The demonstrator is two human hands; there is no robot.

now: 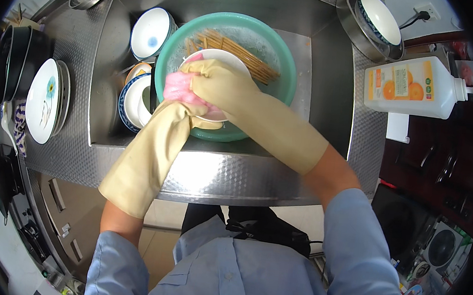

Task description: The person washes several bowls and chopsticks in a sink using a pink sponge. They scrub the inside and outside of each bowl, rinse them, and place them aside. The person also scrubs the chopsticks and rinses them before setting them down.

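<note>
Both of my hands wear cream rubber gloves and meet over a green plastic basin (287, 97) of sudsy water. My right hand (219, 79) is closed on a wet pink cloth (180, 87) and presses it at a white bowl (234, 62). My left hand (191, 111) is at the near side of the bowl, its fingers reaching beneath it and partly hidden by the bowl and cloth. A bundle of wooden chopsticks (245, 54) lies in the basin behind the bowl.
Stacked bowls (151, 32) and a blue-rimmed bowl (127, 103) stand left of the basin inside the steel sink (333, 71). Plates (42, 101) and black pans (18, 62) are further left. A pump bottle (413, 87) and steel bowls (348, 28) sit right.
</note>
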